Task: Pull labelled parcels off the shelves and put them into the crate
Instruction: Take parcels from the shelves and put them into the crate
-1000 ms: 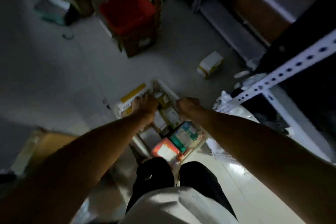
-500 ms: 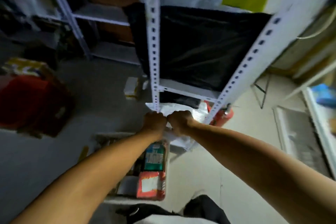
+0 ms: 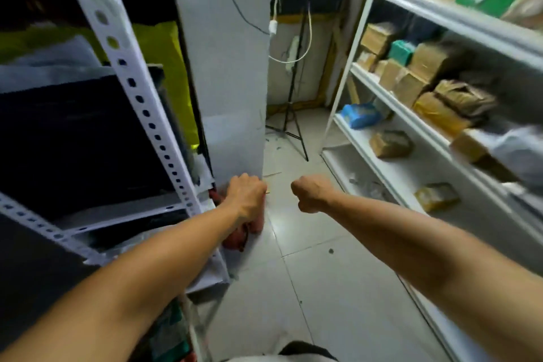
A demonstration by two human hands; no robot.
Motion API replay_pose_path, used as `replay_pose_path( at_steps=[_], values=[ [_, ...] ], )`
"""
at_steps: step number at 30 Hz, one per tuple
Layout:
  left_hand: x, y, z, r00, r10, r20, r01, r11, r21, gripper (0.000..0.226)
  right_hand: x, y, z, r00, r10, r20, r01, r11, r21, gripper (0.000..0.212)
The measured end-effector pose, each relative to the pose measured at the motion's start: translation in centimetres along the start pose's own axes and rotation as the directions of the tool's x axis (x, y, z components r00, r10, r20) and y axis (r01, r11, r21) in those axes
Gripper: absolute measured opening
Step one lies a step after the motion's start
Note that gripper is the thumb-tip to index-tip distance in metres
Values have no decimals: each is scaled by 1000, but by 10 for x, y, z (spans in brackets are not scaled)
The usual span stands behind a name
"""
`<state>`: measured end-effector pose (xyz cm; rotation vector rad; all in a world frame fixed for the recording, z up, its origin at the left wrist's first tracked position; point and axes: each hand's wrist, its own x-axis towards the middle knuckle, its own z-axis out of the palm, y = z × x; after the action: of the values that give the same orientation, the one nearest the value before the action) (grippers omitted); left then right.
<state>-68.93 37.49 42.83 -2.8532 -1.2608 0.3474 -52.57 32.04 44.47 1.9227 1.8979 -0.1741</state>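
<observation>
Parcels [image 3: 435,97] sit on the white shelves [image 3: 411,132] to the right of my right hand [image 3: 310,192], none picked yet. Both hands are curled into fists holding nothing, my left hand [image 3: 245,195] just beside the right. The crate is out of view.
</observation>
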Motion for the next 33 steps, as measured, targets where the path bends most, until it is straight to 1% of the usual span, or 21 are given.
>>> replay_pose_path(
  at_steps=[1,3,7,9,11,15,18,21,22,23,24,26,27,30,33],
  values=[
    [14,11,-10,1000,8,-12,-8,1000,6,25,0,21,4,999,47,5,-47,999,19,8],
    [42,30,-24,999,25,-26,-24,999,34,23,-7,56,7,994,111,1,-111,994,26,12],
    [86,60,-39,996,84,-31,-82,996,43,29,-15,109,19,976,218,18,-219,974,56,23],
    [104,70,-42,992,116,-47,-114,992,45,29,-14,130,24,964,266,29,-267,961,77,18],
    [123,78,-44,987,151,-55,-148,988,52,27,-9,148,27,955,294,42,-297,951,91,9],
    [163,86,-51,979,198,-46,-194,977,85,18,16,172,32,951,304,55,-308,945,107,6],
    [202,83,-53,976,212,-44,-209,975,77,15,49,189,34,947,315,66,-320,941,106,6],
    [247,73,-53,971,233,-43,-229,970,82,12,92,211,32,936,343,82,-352,927,128,18],
    [263,69,-54,970,240,-42,-236,968,88,11,107,219,30,933,350,81,-359,922,147,15],
    [280,64,-55,969,245,-36,-241,966,92,10,120,226,26,933,352,81,-360,919,159,7],
    [298,57,-56,968,247,-36,-243,966,85,10,134,233,23,928,363,87,-373,911,178,8],
    [329,45,-58,971,234,-38,-232,971,57,9,161,245,18,923,372,95,-384,901,203,24],
    [342,39,-59,972,232,-34,-230,972,48,9,172,250,17,921,377,101,-391,895,215,26],
    [377,27,-60,966,259,-11,-258,965,47,8,200,262,10,913,393,111,-408,887,216,9],
    [407,24,-57,963,269,5,-269,963,12,10,219,271,8,904,410,118,-426,883,198,8]
  ],
)
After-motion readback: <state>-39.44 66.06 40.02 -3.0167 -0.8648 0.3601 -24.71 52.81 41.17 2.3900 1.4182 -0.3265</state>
